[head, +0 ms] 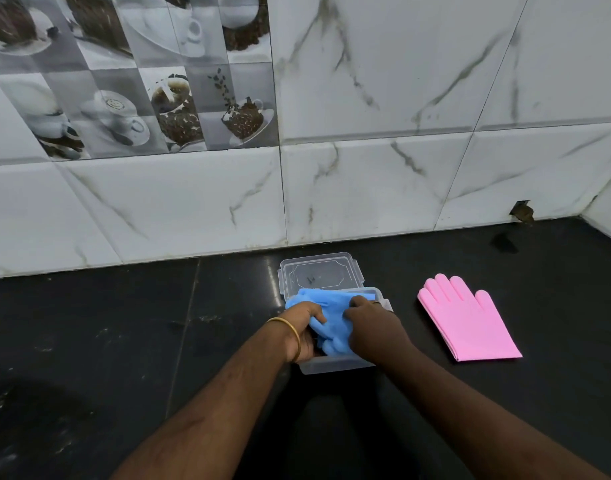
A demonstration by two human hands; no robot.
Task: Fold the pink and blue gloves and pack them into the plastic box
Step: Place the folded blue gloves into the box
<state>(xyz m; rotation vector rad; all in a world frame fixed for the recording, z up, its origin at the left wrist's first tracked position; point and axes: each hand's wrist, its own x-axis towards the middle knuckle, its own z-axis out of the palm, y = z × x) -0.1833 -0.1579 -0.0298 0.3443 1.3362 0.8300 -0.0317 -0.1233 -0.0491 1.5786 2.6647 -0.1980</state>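
A clear plastic box stands on the black counter in the middle of the view. Bunched blue gloves lie in and over its opening. My left hand, with a gold bangle at the wrist, grips the blue gloves from the left. My right hand presses on them from the right. The box's clear lid lies flat just behind the box. Pink gloves lie flat and stacked on the counter to the right, fingers pointing away from me. Most of the box's inside is hidden by my hands.
The black stone counter runs back to a white marble-tiled wall. A side wall closes the far right corner. A broken hole shows in the tile near that corner.
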